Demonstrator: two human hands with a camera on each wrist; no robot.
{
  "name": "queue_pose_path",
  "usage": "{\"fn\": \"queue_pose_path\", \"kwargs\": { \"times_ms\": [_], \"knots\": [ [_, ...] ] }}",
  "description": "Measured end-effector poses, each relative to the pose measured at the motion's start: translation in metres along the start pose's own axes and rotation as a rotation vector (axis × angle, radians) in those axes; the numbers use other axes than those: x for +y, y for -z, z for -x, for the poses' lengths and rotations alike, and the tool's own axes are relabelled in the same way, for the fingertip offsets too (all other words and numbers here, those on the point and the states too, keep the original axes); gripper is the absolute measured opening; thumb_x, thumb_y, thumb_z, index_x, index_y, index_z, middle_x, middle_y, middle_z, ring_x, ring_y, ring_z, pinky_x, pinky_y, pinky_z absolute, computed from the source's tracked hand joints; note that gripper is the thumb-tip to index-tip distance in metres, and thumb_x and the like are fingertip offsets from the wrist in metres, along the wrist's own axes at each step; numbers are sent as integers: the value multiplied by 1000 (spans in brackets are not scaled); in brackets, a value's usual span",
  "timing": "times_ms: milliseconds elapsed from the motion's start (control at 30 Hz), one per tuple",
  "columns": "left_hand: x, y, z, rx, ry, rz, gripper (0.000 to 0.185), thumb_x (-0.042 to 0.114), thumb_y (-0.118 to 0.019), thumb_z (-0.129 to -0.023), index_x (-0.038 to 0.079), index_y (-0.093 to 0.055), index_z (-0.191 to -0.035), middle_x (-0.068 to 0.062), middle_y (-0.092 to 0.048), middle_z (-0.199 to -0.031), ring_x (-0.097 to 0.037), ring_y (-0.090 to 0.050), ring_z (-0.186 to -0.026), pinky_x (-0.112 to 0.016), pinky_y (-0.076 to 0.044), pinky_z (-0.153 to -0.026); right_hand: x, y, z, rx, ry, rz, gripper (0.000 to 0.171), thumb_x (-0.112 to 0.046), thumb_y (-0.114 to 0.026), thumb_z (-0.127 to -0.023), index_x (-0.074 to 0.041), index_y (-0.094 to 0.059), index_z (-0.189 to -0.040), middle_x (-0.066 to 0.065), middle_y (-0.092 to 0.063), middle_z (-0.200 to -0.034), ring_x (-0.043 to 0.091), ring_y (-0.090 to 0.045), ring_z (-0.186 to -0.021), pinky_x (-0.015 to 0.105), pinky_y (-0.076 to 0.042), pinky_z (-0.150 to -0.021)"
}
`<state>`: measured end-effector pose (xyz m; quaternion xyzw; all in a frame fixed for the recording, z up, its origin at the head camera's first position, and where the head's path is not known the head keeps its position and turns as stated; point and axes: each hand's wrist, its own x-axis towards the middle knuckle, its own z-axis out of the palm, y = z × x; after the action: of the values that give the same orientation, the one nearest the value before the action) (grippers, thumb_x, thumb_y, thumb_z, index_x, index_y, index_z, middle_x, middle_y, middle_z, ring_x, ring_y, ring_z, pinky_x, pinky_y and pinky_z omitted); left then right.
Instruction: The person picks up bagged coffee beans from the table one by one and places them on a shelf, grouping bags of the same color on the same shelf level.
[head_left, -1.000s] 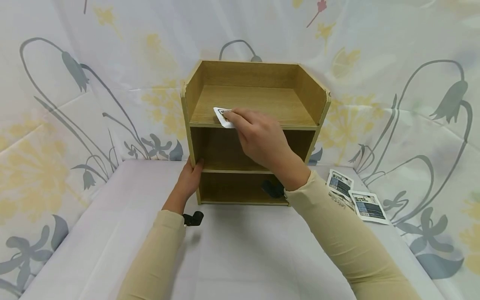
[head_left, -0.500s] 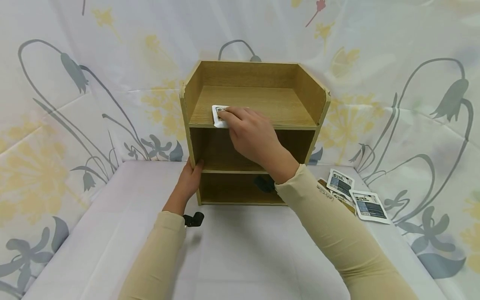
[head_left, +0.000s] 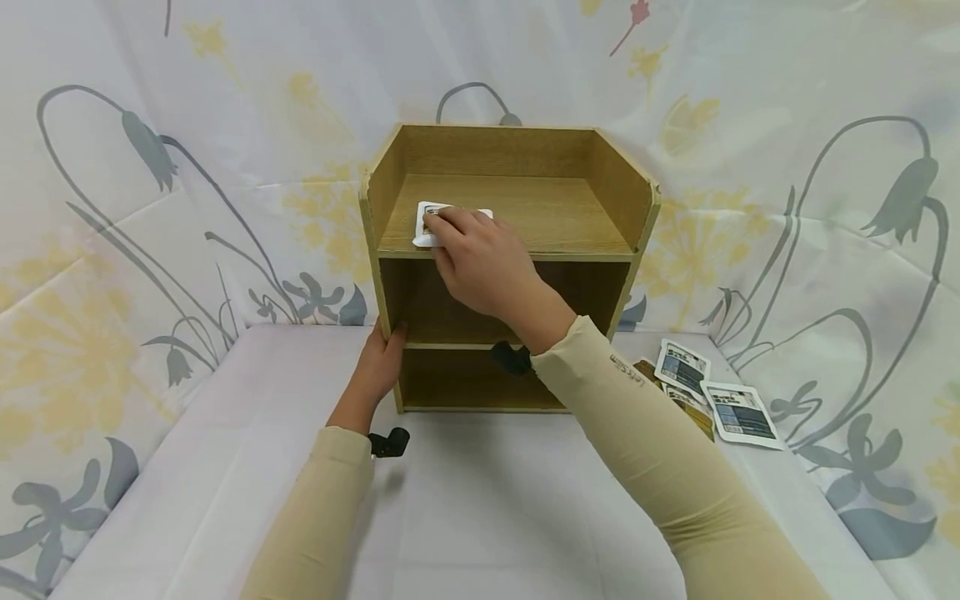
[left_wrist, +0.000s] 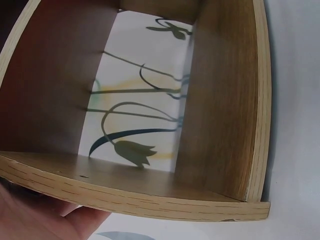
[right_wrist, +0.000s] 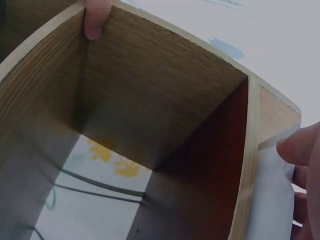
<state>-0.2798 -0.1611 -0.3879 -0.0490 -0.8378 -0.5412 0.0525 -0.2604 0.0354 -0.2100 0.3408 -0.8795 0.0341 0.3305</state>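
A small wooden shelf unit [head_left: 495,344] stands against the back cloth, with two open compartments below its walled top. My left hand [head_left: 379,360] grips the unit's left side panel, its thumb on the inner face, and the fingers outside are mostly hidden. That side panel [left_wrist: 135,200] also crosses the left wrist view. At the front left of the top board [head_left: 495,196], my right hand [head_left: 487,262] pinches a flat white packet [head_left: 425,227] with dark print. The right wrist view has the packet's pale face [right_wrist: 272,187] beside the board's front edge, thumb on it.
Several flat packets lie on the white-covered table [head_left: 480,517] to the right of the unit: a white and blue one [head_left: 742,414], another [head_left: 681,364] behind it, and a gold one [head_left: 693,410] partly under them. A flowered cloth [head_left: 247,208] hangs around the back and sides.
My right hand has moved left and slightly back over the top board with the packet, which now lies flatter. More of the gold packet shows. My left hand stays on the side panel.
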Motion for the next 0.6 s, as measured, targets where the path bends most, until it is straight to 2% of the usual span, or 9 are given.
{"fn": "queue_pose_path", "kwargs": {
  "times_ms": [600],
  "knots": [
    [0, 0, 1, 0, 4, 14, 65, 52, -27, -102, 19, -14, -156, -20, -30, -155, -38, -34, -140, -56, -28, -114, 5, -11, -26, -179, -89, -31, 46, -30, -39, -104, -12, -42, -147, 9, -47, -146, 26, -46, -135, 46, -42, -107]
  ]
}}
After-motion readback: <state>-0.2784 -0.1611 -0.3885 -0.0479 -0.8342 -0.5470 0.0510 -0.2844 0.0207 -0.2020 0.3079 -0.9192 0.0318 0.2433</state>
